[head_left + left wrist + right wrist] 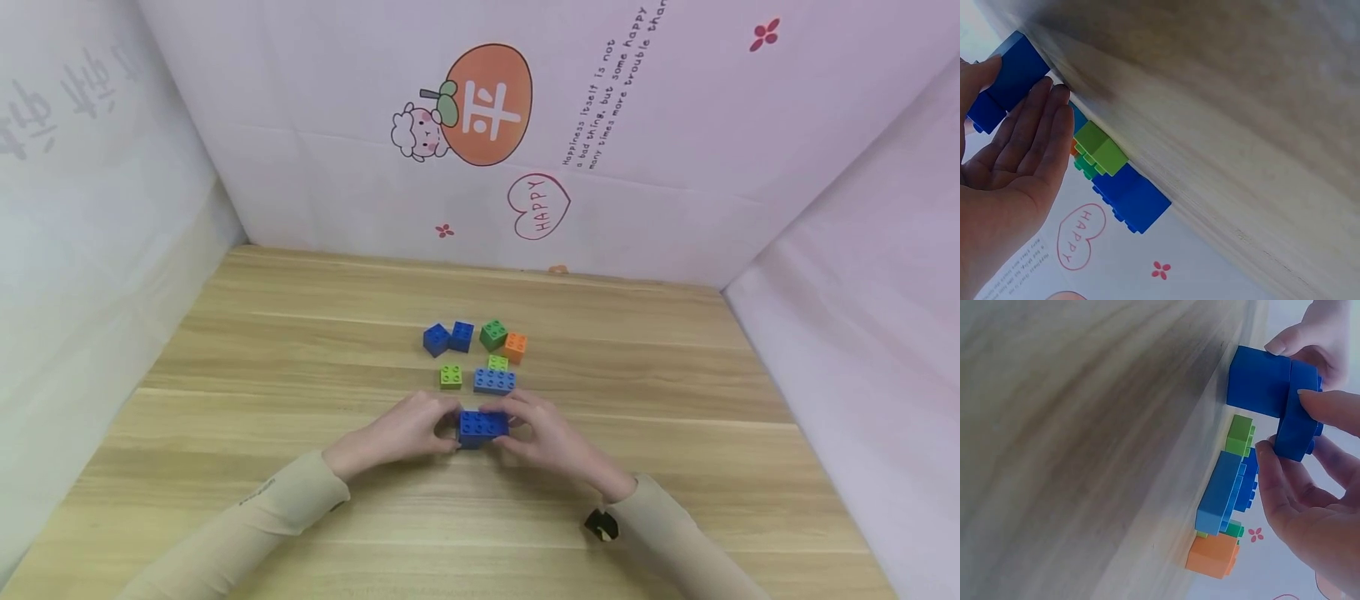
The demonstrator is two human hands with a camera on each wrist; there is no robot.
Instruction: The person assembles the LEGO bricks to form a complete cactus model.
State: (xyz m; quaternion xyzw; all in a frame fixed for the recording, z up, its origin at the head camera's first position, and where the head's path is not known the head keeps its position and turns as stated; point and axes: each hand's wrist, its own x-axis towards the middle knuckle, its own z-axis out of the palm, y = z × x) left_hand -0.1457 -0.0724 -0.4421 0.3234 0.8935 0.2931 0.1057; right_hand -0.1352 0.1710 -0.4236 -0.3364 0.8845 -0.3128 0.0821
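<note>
A long dark blue building brick point(1297, 419) sits on top of a blocky dark blue brick point(1259, 381), which stands on the table. One end of the long brick overhangs on the right side. My left hand point(416, 429) pinches the left end of the pair, thumb on the near side and fingers on the far side. With thumb and fingertips, my right hand point(543, 433) grips the overhanging end of the long brick. Whether the two bricks are fully pressed together I cannot tell.
Beyond the hands lie a lime brick point(451, 377) and a long light blue brick point(495, 381), with another lime brick point(498, 363) behind it. Farther back are an orange brick point(516, 346), a green brick point(494, 333) and two dark blue bricks point(462, 336). White printed sheets point(337, 167) wall the wooden table.
</note>
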